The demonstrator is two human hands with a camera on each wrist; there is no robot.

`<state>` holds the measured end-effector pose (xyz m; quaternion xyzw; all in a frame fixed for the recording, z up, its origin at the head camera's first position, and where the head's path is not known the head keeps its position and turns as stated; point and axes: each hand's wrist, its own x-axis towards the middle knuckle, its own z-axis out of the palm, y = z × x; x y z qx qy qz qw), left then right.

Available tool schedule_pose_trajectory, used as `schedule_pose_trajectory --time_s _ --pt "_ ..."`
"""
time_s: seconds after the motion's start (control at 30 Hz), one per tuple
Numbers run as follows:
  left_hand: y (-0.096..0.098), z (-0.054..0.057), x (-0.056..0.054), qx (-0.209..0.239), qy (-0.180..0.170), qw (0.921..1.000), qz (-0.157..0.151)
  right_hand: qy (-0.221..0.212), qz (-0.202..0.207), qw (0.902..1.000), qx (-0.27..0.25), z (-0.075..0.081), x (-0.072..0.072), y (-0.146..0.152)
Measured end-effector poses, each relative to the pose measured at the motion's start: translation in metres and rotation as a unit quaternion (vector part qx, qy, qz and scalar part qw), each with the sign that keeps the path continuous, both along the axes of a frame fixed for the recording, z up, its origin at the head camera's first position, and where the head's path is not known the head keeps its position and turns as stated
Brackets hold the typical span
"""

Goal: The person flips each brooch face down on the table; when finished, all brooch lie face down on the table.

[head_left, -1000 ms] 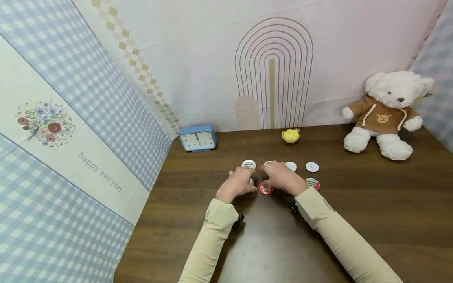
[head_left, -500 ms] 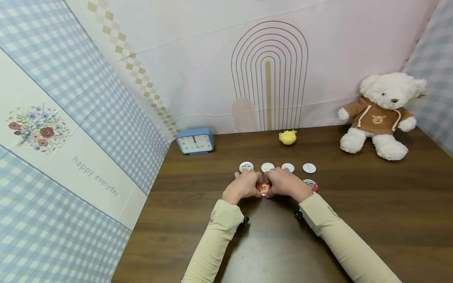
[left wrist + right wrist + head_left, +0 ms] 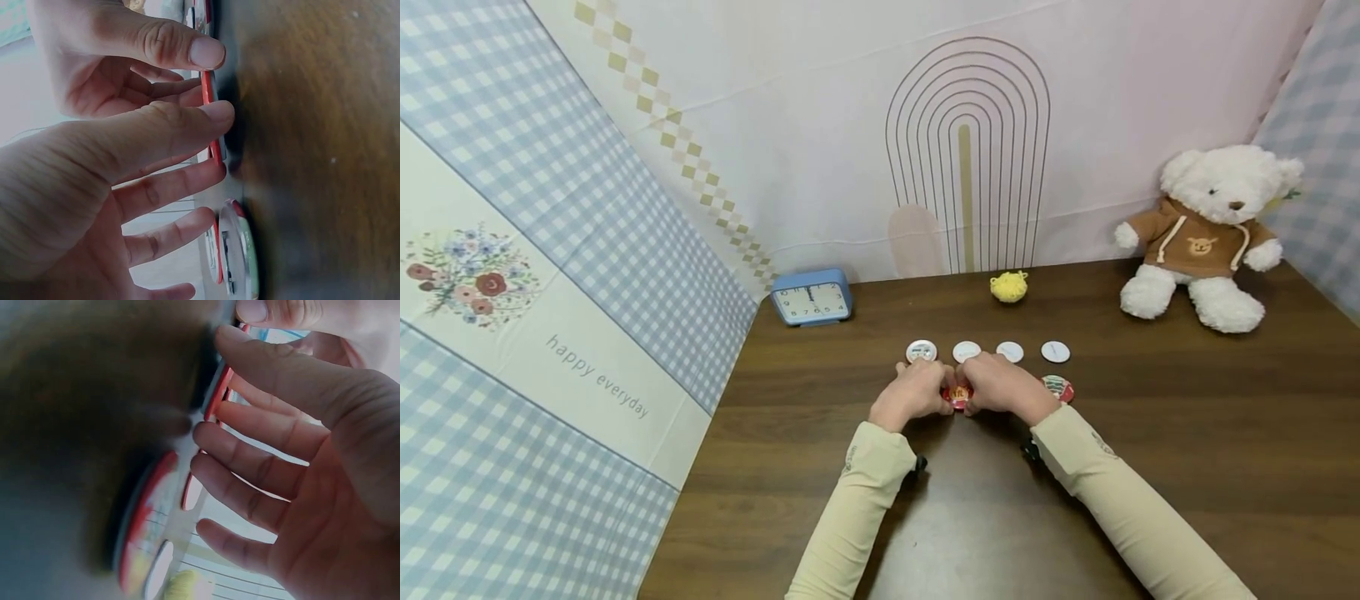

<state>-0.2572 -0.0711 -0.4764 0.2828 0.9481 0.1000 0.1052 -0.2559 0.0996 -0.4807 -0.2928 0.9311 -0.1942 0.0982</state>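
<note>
Both hands meet over a round red button badge (image 3: 958, 395) with a gold design, in the middle of the table. My left hand (image 3: 913, 392) pinches its left edge between thumb and fingers. From the other side, my right hand (image 3: 1003, 387) grips the same badge; its red rim (image 3: 219, 394) shows between thumb and fingers in the right wrist view. The badge is close over the tabletop. Below the left fingers in the left wrist view is another badge (image 3: 237, 250), its pin clasp showing. A red and green badge (image 3: 1057, 387) lies right of the right hand.
A row of white round badges, among them one at the left end (image 3: 921, 351) and one at the right end (image 3: 1056, 352), lies beyond the hands. Farther back are a blue clock (image 3: 812, 298), a yellow fuzzy ball (image 3: 1009, 287) and a white teddy bear (image 3: 1206, 242).
The hands have come together from either side and taken hold of the red badge between them. The left hand shifted right. The head view has moved slightly.
</note>
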Motion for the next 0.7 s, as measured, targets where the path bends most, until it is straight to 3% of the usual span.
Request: schedule_pose_trajectory --time_s 0.43,0.7 --pt "-0.005 0.009 0.001 0.016 0.001 0.9991 -0.039 -0.005 0.044 0.9990 -0.006 0.011 0.002 0.005" --pt "-0.009 0.011 0.001 0.035 0.020 0.9978 -0.053 0.052 0.058 0.9966 -0.026 0.012 0.002 0.007"
